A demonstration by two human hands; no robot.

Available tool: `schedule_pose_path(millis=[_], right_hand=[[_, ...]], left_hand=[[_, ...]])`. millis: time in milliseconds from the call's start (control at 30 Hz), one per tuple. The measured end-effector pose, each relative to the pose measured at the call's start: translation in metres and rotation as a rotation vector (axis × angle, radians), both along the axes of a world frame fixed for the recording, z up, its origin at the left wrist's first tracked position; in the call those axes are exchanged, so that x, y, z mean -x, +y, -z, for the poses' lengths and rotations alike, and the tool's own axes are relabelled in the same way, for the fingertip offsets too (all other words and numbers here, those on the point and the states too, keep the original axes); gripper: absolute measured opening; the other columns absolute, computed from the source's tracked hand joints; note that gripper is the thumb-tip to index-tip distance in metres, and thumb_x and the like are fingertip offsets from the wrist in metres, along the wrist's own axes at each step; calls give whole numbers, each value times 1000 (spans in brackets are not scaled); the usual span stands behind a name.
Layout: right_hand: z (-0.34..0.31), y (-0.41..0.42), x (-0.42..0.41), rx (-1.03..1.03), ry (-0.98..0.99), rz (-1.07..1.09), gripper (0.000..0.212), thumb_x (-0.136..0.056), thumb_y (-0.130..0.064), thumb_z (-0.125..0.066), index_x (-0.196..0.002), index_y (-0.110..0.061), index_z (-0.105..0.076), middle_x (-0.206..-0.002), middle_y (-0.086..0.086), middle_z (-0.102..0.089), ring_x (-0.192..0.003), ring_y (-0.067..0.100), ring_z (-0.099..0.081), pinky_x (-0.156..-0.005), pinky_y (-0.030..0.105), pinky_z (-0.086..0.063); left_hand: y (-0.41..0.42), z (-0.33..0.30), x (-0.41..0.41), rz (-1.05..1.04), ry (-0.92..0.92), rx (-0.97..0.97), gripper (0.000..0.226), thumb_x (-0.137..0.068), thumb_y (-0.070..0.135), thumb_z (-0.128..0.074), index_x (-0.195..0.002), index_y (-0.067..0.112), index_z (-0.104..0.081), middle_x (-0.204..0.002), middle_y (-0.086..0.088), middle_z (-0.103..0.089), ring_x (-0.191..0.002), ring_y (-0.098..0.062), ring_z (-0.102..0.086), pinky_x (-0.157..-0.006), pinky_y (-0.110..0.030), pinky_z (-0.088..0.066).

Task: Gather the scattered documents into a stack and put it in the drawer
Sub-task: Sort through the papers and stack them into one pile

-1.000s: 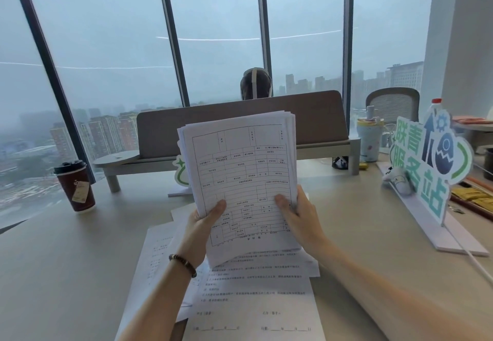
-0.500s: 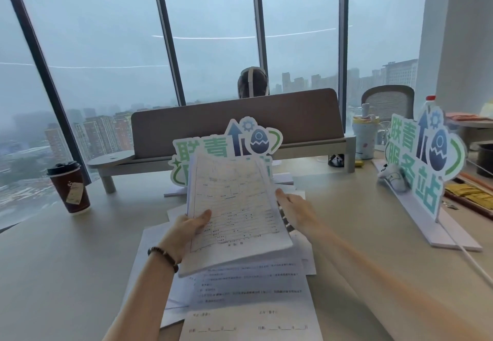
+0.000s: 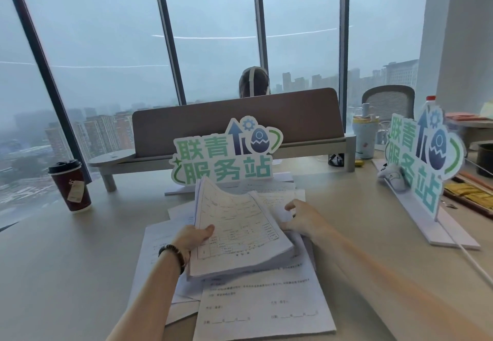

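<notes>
A thick stack of printed forms (image 3: 240, 234) lies tilted low over the desk (image 3: 66, 260), resting on loose sheets (image 3: 266, 308) spread under and around it. My left hand (image 3: 192, 236) grips the stack's left edge, thumb on the top page. My right hand (image 3: 304, 218) holds the stack's right edge with curled fingers; how firmly it grips is hard to see. More loose sheets (image 3: 272, 191) lie behind the stack. No drawer is in view.
A green-lettered standing sign (image 3: 226, 156) is just behind the papers, and a second one (image 3: 424, 164) stands at the right with a white mouse (image 3: 393, 176) and a cable (image 3: 472, 260). A lidded coffee cup (image 3: 70, 185) stands far left. A brown divider (image 3: 240, 116) closes the back.
Both hands have brought the stack down from upright in front of me to nearly flat on the loose sheets. The sign behind it has come into sight.
</notes>
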State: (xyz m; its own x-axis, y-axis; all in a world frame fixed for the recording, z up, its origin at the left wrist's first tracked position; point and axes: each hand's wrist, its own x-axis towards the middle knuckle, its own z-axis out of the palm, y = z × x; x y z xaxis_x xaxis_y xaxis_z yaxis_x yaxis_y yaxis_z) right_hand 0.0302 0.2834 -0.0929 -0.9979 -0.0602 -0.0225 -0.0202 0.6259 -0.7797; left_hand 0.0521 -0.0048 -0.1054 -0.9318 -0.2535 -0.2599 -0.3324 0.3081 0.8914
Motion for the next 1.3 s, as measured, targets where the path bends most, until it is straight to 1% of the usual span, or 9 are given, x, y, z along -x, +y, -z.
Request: schedule_pose_path(millis=[200, 300, 433, 600, 733, 833, 900, 1133, 1300], right_hand=[[-1, 3, 1, 251, -135, 54, 86, -77, -8, -83, -147, -11, -34, -138, 14, -50, -123, 31, -50, -97, 36, -46], [-2, 8, 6, 393, -147, 148, 51, -82, -5, -77, -127, 1, -55, -108, 14, -67, -97, 27, -64, -78, 33, -54], [1, 20, 15, 465, -70, 263, 14, -90, -12, -70, -99, -2, -67, -91, 13, -74, -81, 28, -72, -77, 43, -61], [4, 28, 20, 612, -65, 345, 24, -83, 7, -65, -104, -5, -69, -96, 15, -73, -81, 36, -72, -74, 49, -61], [8, 28, 18, 515, -9, 342, 13, -87, -1, -67, -94, -12, -69, -96, 11, -73, -80, 29, -72, -71, 40, -62], [11, 26, 14, 116, 164, 264, 9, -93, -18, -62, -85, -14, -65, -93, 3, -72, -71, 16, -67, -55, 26, -53], [12, 24, 13, 10, 205, 205, 9, -96, -22, -57, -97, -17, -64, -96, -2, -68, -69, 11, -62, -50, 20, -43], [9, 24, 18, 422, -23, 202, 7, -90, -13, -69, -96, -15, -67, -88, 3, -68, -73, 16, -66, -56, 25, -51], [11, 24, 21, 389, -16, 243, 7, -85, -11, -73, -86, -14, -67, -92, 9, -72, -77, 23, -70, -57, 27, -55]], left_hand=[[0, -6, 0, -5, 10, -179, 32, -94, 22, -66, -117, -1, -63, -101, -17, -72, -83, -32, -70, -65, -38, -60], [-4, -13, 0, -6, 45, -255, 27, -96, 21, -62, -114, 2, -62, -98, -16, -70, -80, -30, -67, -59, -33, -60], [-12, -17, -1, -23, 67, -333, 22, -95, 20, -62, -110, 4, -63, -102, -18, -71, -83, -32, -68, -59, -35, -61], [-17, -14, -1, -39, 46, -365, 25, -95, 16, -63, -114, -1, -62, -106, -22, -70, -85, -35, -68, -57, -41, -62], [-20, -10, 0, -52, 10, -317, 34, -94, 17, -64, -121, -3, -61, -110, -23, -70, -84, -34, -69, -56, -38, -62], [-20, -5, 2, -48, 4, -300, 36, -94, 17, -64, -123, -4, -60, -109, -23, -69, -81, -33, -69, -54, -37, -61], [-17, -3, 1, -50, 0, -266, 35, -94, 17, -65, -122, -4, -61, -110, -23, -69, -82, -34, -68, -63, -40, -59], [-11, 3, 2, -50, 29, -165, 36, -92, 19, -68, -120, -2, -63, -114, -23, -69, -101, -40, -68, -88, -51, -56], [-12, 2, 2, -57, 29, -240, 36, -93, 17, -67, -122, -3, -62, -115, -24, -69, -99, -40, -67, -84, -50, -57]])
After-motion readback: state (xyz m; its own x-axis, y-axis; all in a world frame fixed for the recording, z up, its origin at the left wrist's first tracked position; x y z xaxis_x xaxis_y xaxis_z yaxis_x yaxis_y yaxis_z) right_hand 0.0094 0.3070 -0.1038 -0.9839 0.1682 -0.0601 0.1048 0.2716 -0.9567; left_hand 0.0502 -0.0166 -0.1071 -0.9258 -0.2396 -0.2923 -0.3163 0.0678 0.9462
